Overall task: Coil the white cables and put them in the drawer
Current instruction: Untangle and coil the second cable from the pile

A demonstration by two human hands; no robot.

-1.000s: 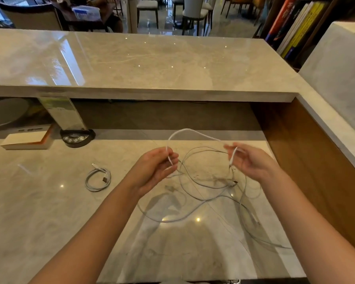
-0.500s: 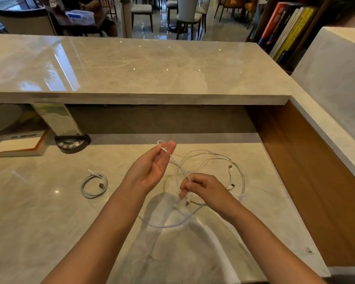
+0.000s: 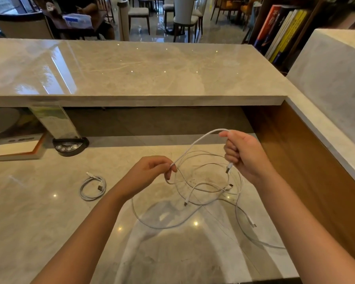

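Head view, hidden: the drawer is out of sight; where the loose white cables [image 3: 195, 193] cross, the separate strands are hard to tell apart.
Head view, surfaces: glossy veined marble desk [image 3: 39, 218], a raised marble counter [image 3: 141, 68] beyond it, a wood panel [image 3: 316, 181] at right.
Coiled cable [image 3: 93, 187]: a thin white ring lying flat, left of the hands.
Left hand [image 3: 150, 175]: fingertips pinch a white cable end over the tangle.
Right hand [image 3: 244, 154]: fist curled round a cable lifted in an arc, its plug [image 3: 229, 168] dangling below.
Far left: a round black button device [image 3: 70, 144] beside a pale flat box [image 3: 16, 150].
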